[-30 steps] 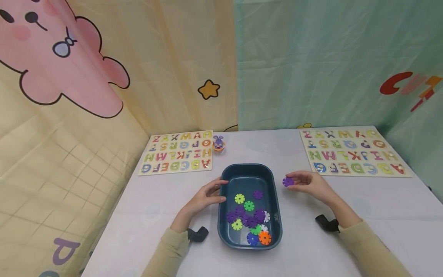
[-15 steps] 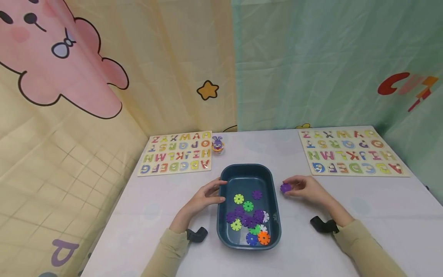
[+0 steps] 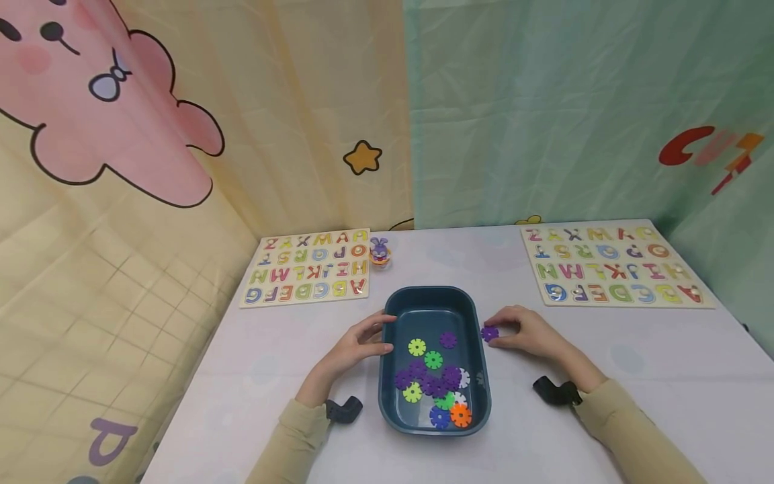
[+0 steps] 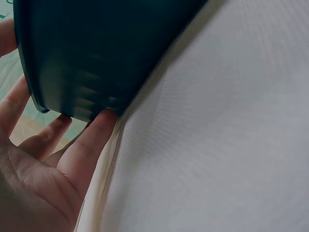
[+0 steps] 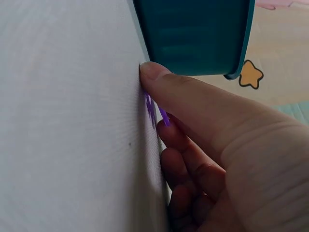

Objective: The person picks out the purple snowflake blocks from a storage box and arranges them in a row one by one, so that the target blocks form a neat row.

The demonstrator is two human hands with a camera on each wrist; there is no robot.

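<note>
My right hand (image 3: 532,331) pinches a purple snowflake disc (image 3: 490,333) between thumb and fingers, close over the table just right of the dark teal basin (image 3: 387,410). In the right wrist view, slivers of the purple piece show below the thumb (image 5: 193,94), the rest hidden. My left hand (image 3: 357,346) rests at the basin's left side, fingertips at the rim. In the left wrist view, its fingers (image 4: 91,142) lie against the outer wall. Inside the basin are loose discs: purple, yellow-green (image 3: 417,347), green (image 3: 433,359), white, blue (image 3: 439,417) and orange (image 3: 461,415).
A wooden alphabet board (image 3: 308,269) lies at the back left, another alphabet board (image 3: 611,265) at the back right. Beside the left board stands a small purple rabbit figure (image 3: 380,253). Printed curtains (image 3: 484,121) hang behind the white-covered table (image 3: 290,336).
My right hand has moved left and slightly toward me with the purple snowflake disc, from near the right alphabet board to beside the basin's wall. The left hand and basin have stayed put.
</note>
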